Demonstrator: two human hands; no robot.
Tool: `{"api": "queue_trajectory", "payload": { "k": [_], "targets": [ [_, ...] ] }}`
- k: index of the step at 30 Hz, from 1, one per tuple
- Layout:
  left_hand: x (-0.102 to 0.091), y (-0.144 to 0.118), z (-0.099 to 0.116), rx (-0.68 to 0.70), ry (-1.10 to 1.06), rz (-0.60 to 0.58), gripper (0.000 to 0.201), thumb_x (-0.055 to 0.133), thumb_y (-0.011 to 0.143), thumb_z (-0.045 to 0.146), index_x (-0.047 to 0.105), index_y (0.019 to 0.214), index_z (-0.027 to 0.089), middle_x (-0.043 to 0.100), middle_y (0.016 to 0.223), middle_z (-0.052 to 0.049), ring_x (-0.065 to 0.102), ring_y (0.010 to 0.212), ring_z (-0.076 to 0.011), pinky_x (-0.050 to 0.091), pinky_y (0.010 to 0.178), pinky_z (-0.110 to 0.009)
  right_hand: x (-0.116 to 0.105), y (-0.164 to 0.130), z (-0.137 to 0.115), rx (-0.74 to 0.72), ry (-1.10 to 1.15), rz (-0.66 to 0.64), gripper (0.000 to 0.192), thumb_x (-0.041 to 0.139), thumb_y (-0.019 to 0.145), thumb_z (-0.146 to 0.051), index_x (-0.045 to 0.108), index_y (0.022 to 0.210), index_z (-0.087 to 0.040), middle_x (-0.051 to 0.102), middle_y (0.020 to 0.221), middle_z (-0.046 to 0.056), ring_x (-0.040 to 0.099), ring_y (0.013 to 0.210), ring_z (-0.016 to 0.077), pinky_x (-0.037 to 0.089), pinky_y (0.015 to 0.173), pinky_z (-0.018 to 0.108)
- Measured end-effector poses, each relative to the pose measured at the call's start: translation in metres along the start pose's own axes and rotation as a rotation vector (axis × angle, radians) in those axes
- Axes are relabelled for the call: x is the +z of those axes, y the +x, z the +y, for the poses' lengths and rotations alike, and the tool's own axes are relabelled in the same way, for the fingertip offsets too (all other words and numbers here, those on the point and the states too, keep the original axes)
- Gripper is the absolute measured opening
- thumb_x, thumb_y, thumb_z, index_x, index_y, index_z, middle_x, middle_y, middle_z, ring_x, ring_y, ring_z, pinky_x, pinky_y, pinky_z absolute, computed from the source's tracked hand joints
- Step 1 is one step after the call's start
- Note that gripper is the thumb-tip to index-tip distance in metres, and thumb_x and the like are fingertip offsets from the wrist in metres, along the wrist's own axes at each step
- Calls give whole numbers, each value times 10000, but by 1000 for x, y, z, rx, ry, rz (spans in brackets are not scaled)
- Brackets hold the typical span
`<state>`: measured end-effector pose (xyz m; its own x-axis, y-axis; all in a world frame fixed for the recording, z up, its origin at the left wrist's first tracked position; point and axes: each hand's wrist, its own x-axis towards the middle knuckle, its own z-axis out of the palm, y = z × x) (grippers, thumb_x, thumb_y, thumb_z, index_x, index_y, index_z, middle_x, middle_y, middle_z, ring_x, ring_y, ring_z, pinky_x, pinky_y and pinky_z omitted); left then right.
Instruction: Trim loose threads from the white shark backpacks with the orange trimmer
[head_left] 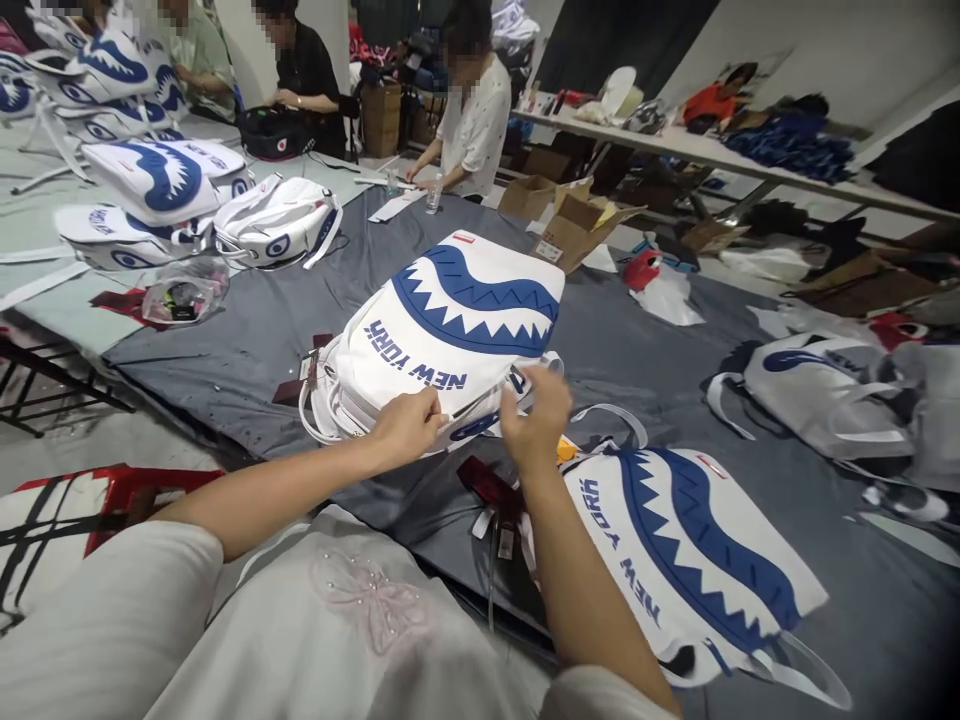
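A white backpack (360, 350) with a blue zigzag-tooth print and "NEW YORK" lettering lies in front of me on the dark table cover. At its near edge is my left hand (409, 428), thumb and fingers pinched together; whatever is between the fingertips is too small to make out. My right hand (541, 415) hovers by the bag's near right corner, blurred, its thumb apart from the curved fingers. Below that hand, a dark red tag (487, 483) hangs near the table edge. A second printed backpack (600, 540) lies to the right, partly behind my right forearm.
More white backpacks (277, 225) are stacked at the left. Others (817, 390) lie at the far right. Cardboard boxes (574, 235) stand behind the table. A person in a white top (480, 120) works across from me. A red stool (127, 490) is at my left.
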<state>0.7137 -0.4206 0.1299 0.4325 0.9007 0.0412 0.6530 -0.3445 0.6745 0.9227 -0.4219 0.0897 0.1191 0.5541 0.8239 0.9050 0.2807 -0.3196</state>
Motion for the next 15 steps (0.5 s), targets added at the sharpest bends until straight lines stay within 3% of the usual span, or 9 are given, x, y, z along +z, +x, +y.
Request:
{"api": "queue_trajectory", "payload": {
  "k": [2, 4, 7, 9, 12, 15],
  "targets": [
    [3, 1, 3, 13, 17, 17, 78, 534, 897, 269, 585, 865, 219, 689, 722, 3, 641, 721, -175, 420, 652, -268, -11, -19, -22, -221, -20, -270, 253, 539, 904, -288, 595, 1142, -220, 637, 1135, 122, 543, 1101, 291, 356, 1006, 475],
    [8, 2, 4, 20, 31, 49, 102, 503, 909, 258, 595, 932, 220, 685, 715, 7, 643, 720, -180, 424, 667, -276, -12, -29, -36, -320, -92, -419, 225, 562, 890, -246, 612, 1108, -219, 645, 1138, 107, 530, 1099, 282, 307, 1048, 489],
    [15, 0, 1, 55, 66, 122, 258, 452, 938, 265, 548, 1175, 226, 697, 748, 9, 662, 765, -202, 436, 704, -295, -5, -29, -39, -348, -222, -427, 115, 579, 894, -246, 642, 985, -216, 654, 1013, 82, 527, 998, 260, 233, 1096, 512],
    [20, -4, -5, 102, 112, 164, 326, 418, 959, 290, 493, 1271, 232, 710, 795, 3, 672, 791, -213, 440, 713, -303, -1, -24, -29, -359, -227, -409, 105, 556, 922, -272, 649, 913, -224, 640, 937, 69, 521, 933, 237, 251, 1090, 483],
    [23, -10, -12, 124, 176, 223, 317, 364, 980, 312, 502, 1253, 230, 708, 795, -7, 678, 774, -213, 442, 706, -302, -2, -19, -9, -317, -191, -361, 207, 470, 949, -208, 659, 867, -224, 620, 872, 72, 512, 864, 218, 345, 985, 409],
    [24, -13, -12, 80, 195, 284, 318, 359, 974, 299, 489, 1253, 221, 700, 768, -9, 682, 774, -220, 442, 713, -306, -7, -18, -1, -307, -202, -319, 258, 432, 926, -131, 672, 897, -220, 640, 907, 80, 527, 872, 218, 345, 940, 407]
  ]
}}
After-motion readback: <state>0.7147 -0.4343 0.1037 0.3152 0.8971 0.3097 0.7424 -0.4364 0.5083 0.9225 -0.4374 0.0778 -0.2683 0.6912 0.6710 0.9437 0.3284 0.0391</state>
